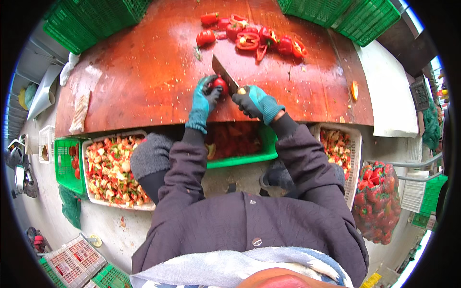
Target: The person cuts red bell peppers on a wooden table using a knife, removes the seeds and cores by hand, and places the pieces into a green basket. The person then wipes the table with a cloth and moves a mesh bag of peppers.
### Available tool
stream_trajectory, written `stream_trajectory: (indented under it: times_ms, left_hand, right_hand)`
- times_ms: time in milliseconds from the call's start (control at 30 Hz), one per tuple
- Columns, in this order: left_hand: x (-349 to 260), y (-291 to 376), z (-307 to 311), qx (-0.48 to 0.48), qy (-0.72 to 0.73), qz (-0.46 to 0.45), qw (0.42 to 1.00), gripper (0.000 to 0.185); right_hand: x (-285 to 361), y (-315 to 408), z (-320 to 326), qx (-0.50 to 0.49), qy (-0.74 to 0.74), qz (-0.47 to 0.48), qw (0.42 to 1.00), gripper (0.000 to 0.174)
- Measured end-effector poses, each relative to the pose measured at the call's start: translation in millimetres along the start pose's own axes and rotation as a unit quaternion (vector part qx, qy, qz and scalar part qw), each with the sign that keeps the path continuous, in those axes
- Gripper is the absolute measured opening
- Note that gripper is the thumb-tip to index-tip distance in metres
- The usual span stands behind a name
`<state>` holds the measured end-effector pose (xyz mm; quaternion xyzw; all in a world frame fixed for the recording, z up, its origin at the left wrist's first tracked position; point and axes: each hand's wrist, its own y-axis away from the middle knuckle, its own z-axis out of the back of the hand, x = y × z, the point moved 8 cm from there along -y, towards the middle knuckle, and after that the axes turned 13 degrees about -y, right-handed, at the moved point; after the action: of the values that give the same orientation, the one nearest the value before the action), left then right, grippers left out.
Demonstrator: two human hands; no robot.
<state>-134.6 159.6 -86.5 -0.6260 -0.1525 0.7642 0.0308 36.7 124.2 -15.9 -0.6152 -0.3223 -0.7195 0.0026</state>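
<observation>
My left hand, in a teal and black work glove, grips a red bell pepper near the front of the reddish wooden table. In my right hand, gloved alike, is the handle of a knife with a broad blade. The blade lies along the right side of the pepper; whether it has cut in, I cannot tell. Farther back lie a whole red pepper and a heap of cut red peppers and rings. A green stem scrap is near them.
Under the table edge is a green crate with red pieces. White crates of pepper scraps stand left and right. A net sack of red peppers is at the right. Green crates occupy the far corners.
</observation>
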Motion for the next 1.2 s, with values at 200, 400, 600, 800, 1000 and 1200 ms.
stream_trajectory:
  times_ms: [200,400,600,800,1000,1200]
  left_hand:
    - [-22,-3,-11,-0.019,-0.099,-0.067,0.993,0.050]
    - [-9,3,-7,-0.027,-0.004,0.055,0.998,0.043]
    - [-12,-59,15,0.058,-0.156,0.019,0.986,0.031]
    - [-25,-253,37,-0.041,-0.558,-0.119,0.820,0.056]
    - [35,-359,-31,0.138,-0.583,0.019,0.800,0.069]
    - [14,-314,-91,0.223,-0.624,-0.123,0.738,0.054]
  right_hand:
    - [-34,-9,30,0.030,-0.149,-0.025,0.988,0.021]
    - [-49,-4,47,0.058,-0.399,-0.065,0.913,0.024]
    - [17,28,194,-0.129,-0.150,0.127,0.972,0.025]
    - [45,-24,350,-0.348,0.230,0.048,0.908,0.032]
    - [93,-121,334,-0.232,0.451,0.142,0.850,0.025]
    - [84,-128,275,-0.145,0.393,0.122,0.900,0.028]
